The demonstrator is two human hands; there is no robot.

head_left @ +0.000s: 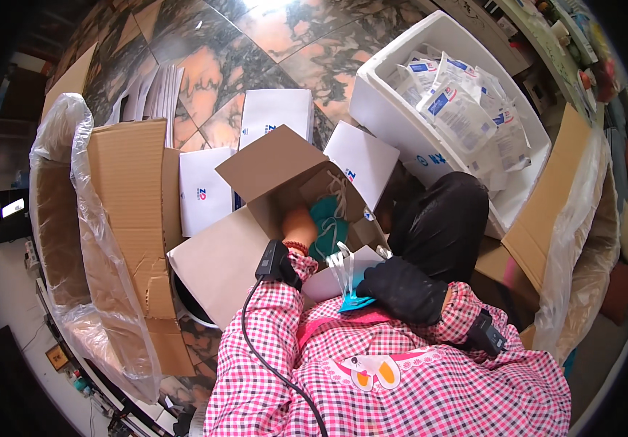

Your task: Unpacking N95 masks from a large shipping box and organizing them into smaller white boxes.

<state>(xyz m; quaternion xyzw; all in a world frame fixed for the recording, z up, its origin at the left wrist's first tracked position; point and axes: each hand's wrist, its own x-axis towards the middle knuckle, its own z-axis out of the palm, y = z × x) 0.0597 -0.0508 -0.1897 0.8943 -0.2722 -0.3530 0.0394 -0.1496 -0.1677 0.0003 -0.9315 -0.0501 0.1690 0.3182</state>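
Observation:
A small cardboard box, white outside and brown inside, stands with its flaps up in front of me. My left hand is bare and reaches down into it; its fingers are hidden by the depth of the box. Beside that hand lie dark green face masks with pale loops. My right hand, in a black glove, is closed on blue face masks close to my body. White ear loops stick up from them.
White boxes stand beyond the open one. A white foam box at the far right holds several clear printed packets. Large cartons with plastic liners flank me, one on the left and one on the right. Flat white sheets stand behind the left carton.

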